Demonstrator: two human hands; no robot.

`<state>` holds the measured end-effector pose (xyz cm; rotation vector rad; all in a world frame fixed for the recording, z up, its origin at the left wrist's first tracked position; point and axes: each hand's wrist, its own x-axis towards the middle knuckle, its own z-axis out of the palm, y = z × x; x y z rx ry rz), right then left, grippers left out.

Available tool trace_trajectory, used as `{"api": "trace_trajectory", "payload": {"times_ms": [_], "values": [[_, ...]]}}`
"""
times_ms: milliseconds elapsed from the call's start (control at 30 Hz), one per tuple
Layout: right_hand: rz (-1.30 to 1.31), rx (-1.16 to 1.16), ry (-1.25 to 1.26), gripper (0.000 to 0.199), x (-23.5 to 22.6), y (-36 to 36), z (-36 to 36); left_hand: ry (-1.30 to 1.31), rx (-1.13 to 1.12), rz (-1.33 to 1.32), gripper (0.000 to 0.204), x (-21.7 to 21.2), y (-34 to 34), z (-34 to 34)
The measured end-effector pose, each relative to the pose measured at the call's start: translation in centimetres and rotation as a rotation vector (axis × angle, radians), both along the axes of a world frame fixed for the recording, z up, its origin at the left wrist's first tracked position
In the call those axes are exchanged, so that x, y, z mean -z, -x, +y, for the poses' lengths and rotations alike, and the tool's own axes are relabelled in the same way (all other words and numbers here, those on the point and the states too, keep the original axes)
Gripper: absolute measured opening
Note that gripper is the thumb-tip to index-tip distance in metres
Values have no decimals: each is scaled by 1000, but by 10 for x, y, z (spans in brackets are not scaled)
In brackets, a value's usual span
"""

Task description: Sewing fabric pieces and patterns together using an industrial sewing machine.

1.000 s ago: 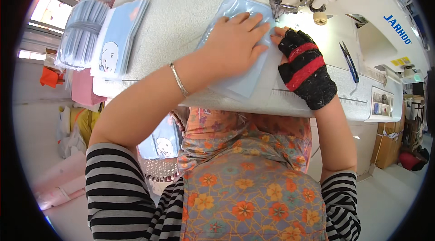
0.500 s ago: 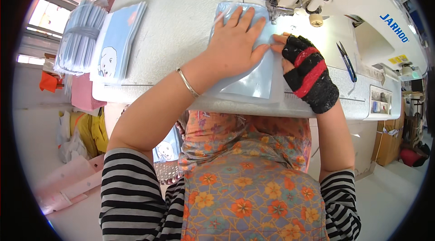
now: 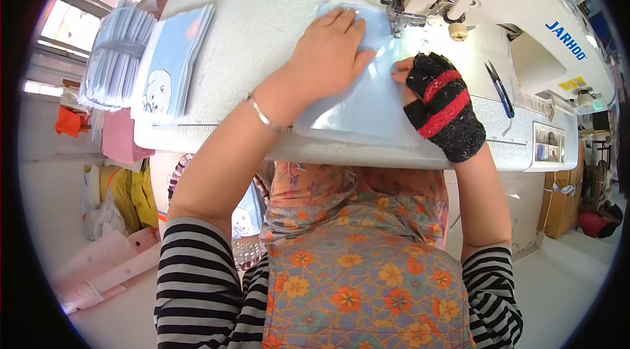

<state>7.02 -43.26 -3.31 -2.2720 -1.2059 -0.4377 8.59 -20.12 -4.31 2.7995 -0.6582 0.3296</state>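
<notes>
A light blue glossy sheet point(image 3: 357, 112), apparently with a clear layer over it, lies on the sewing machine table under my hands. My bare left hand point(image 3: 331, 50) rests on its upper left part, fingers slightly bent and thumb apart. My right hand point(image 3: 443, 103), in a black and red fingerless glove, pinches the sheet's right edge just below the needle area. The sewing machine's needle and presser foot point(image 3: 399, 24) stand at the sheet's upper right edge. Under my left palm, part of the sheet is hidden.
Thread snips point(image 3: 502, 89) lie to the right of my gloved hand. At the left are a stack of blue printed pieces point(image 3: 172, 63) and a tied bundle point(image 3: 115, 53). A small compartment with bobbins point(image 3: 548, 145) sits at the table's right end. The machine head point(image 3: 525, 14) overhangs the upper right.
My left hand has shifted slightly left, its fingers now more bent. The sheet's lower part has turned a little and ripples. My right hand has moved slightly left and down.
</notes>
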Motion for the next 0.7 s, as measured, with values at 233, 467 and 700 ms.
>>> {"api": "trace_trajectory", "payload": {"times_ms": [233,467,700], "values": [[-42,54,-11,22,7,-1,1,-109,-195,-324,57,14,-8,15],[-85,53,-61,20,11,-3,2,785,-521,374,39,-11,-60,50],[-82,54,-53,22,10,-2,1,598,-459,232,28,0,-57,49]]}}
